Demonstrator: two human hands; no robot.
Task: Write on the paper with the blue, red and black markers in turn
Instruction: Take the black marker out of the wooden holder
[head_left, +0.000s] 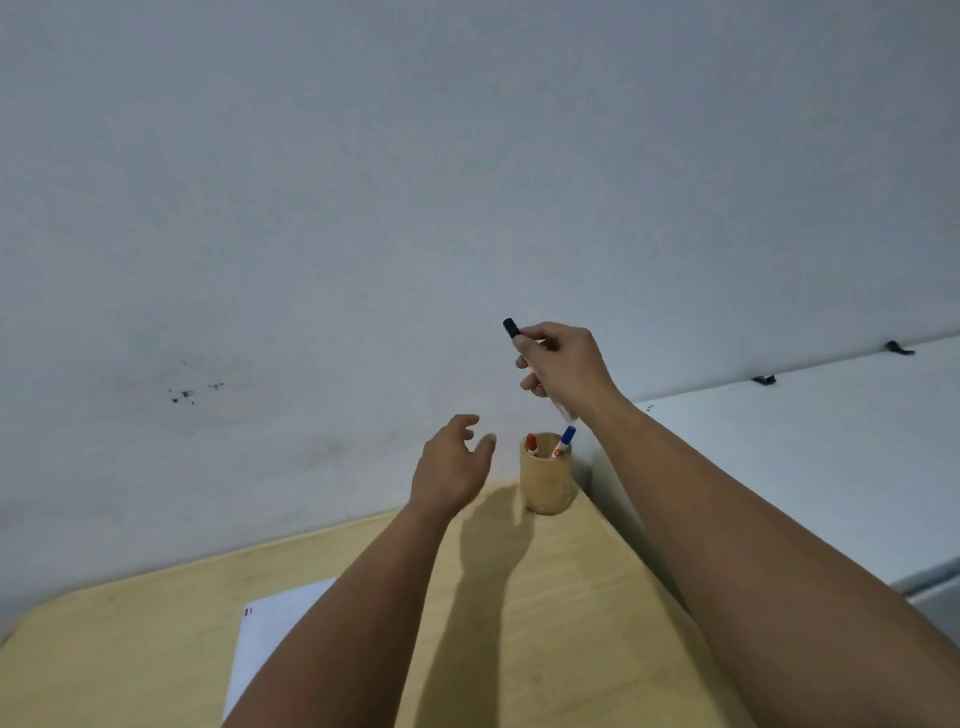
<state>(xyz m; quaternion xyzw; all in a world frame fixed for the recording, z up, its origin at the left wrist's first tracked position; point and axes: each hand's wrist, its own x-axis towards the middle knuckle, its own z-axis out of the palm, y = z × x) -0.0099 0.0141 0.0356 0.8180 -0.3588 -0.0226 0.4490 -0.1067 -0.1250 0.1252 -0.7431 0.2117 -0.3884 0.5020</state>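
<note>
Right hand (563, 364), right of centre: fingers closed round black marker (511, 328), cap end up-left, body blurred below hand, held above cup (547, 480).
Left hand (452, 467), centre frame: fingers spread wide, empty, just left of cup, above surface (571, 597).
Cup at far right corner of surface; red marker (531, 444) and blue marker (563, 440) standing inside, tilted.
Paper (270, 639), lower left, flat on surface, partly hidden by left forearm; small blue and red marks at top corner.
</note>
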